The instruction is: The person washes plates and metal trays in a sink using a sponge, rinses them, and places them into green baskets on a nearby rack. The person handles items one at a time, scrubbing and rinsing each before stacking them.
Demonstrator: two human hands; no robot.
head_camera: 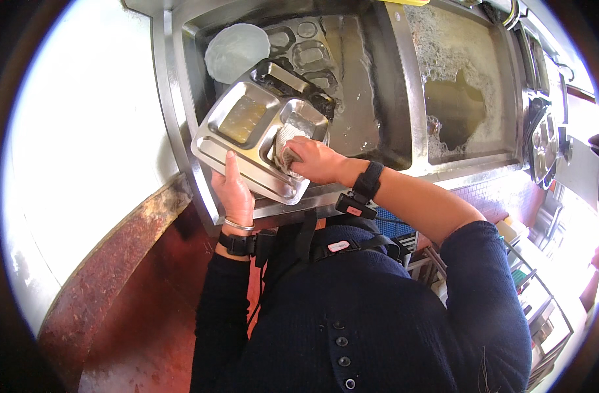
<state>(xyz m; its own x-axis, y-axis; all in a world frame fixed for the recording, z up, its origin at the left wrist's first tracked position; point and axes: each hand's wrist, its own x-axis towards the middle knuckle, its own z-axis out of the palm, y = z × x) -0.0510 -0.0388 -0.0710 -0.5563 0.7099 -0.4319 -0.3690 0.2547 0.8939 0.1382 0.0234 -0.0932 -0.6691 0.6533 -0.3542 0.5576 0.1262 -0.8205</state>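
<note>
My left hand (234,194) grips the near left edge of a stainless steel compartment tray (267,159), thumb on its upper face. The tray is tilted over the near left part of a metal sink basin (402,98). In my right hand (312,159) is a bunched, light textured cloth (287,145), pressed onto the tray's right-hand compartments. Yellowish liquid lies in the tray's large left compartment. Just beyond it are a dark, wet tray edge (299,86) and a round whitish translucent bowl or lid (237,53). Another compartment tray (312,54) rests in the basin's water.
To the right, a second basin (513,98) holds murky, foamy water. Several metal trays (544,142) stand stacked beyond it. A white surface (93,98) with a worn reddish edge (118,245) lies at the left. A wire rack (550,294) stands at the lower right.
</note>
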